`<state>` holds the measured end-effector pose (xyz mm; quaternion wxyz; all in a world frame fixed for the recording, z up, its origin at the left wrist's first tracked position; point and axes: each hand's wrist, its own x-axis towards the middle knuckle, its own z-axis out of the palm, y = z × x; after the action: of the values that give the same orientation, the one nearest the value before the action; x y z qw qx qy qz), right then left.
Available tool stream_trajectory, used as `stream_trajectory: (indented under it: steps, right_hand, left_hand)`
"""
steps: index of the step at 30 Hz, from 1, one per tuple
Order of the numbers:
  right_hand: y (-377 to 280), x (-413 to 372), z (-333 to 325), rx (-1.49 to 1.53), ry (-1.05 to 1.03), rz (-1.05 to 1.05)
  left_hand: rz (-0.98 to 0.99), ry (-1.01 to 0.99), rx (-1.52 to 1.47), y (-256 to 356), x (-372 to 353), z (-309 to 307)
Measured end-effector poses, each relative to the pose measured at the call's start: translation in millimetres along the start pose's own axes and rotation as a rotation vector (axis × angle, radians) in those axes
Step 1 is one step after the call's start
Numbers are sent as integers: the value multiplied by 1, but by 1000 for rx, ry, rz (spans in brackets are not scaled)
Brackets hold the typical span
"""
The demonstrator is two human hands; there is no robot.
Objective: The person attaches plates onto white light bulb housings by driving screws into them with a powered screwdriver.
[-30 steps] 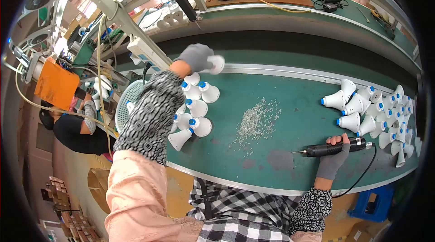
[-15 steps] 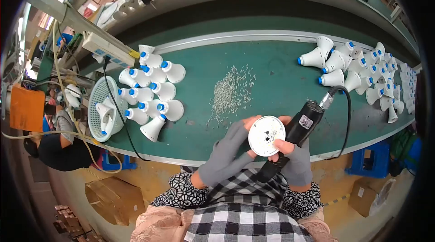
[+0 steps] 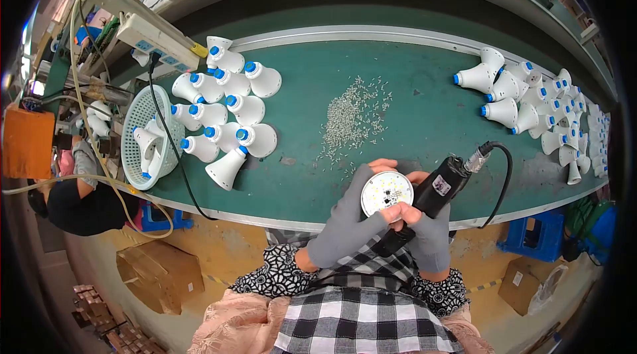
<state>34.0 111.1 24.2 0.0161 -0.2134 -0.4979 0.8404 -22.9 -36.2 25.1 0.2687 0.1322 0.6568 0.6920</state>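
Observation:
Between my hands is a white LED bulb [image 3: 379, 197], its round face with the circuit board turned up toward me. My left hand [image 3: 346, 220], in a grey fingerless glove, is closed around the bulb's left side, thumb at the lower rim. A black electric screwdriver [image 3: 438, 188] rests slanted in my right hand [image 3: 430, 238], also gloved, its cable end up and to the right. The right thumb and fingertips also touch the bulb's rim beside the left thumb. The bulb's body below the face is mostly hidden. Beyond the hands lies a scattered pile of small screws [image 3: 348, 115].
White bulb housings with blue ends stand on the green bench [image 3: 298, 185] at left and in a larger group [image 3: 524, 98] at right. A pale green basket [image 3: 136, 145] holds more. A power strip [image 3: 159, 42] and hanging cables are at left. Another person [image 3: 83, 208] sits far left.
My left thumb has come in to the bulb's lower rim, meeting the right thumb. The face now shows its yellow LED dots more clearly. The whole view has shifted slightly.

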Motion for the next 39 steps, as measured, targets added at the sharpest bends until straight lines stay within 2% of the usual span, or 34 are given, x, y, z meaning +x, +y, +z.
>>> stream_trajectory:
  steps: [4, 7, 9, 10, 11, 12, 13, 16, 18, 24, 30, 36, 39]
  right_hand:
    - [2, -1, 2, -27, -56, 21]
    - [4, -2, 2, 31, -143, -32]
    - [1, -2, -12, 98, -214, -112]
    - [-5, -4, -17, 104, -109, -175]
    - [-21, 2, -17, 186, -62, -325]
    - [-38, 4, -9, 261, 90, -466]
    - [-47, 11, -14, 330, 60, -607]
    - [-56, 36, -16, 319, 139, -776]
    - [-46, 56, -12, 263, 253, -808]
    - [-20, 90, 4, 168, 313, -796]
    - [-18, 98, 10, 139, 330, -799]
    - [-18, 98, 8, 94, 372, -774]
    - [-21, 94, 1, 143, 390, -769]
  left_hand:
    - [-112, 11, -234, 1, 1, -1]
    - [-321, -19, -368, 7, -1, -8]
    - [-313, -24, -395, 2, -3, -14]
    - [-310, -25, -410, 0, -4, -17]
    - [-347, -27, -466, 0, -7, -22]
    - [-384, -29, -520, 2, -10, -29]
    - [-422, -33, -574, 2, -12, -34]
    - [-452, -19, -607, -4, -13, -32]
    - [-446, -17, -543, -10, -14, -27]
    - [-462, -16, -372, -11, -19, -19]
    - [-457, -30, -319, -11, -16, -22]
    - [-450, -28, -388, -14, -15, -23]
    - [-296, 8, -251, -14, -10, -24]
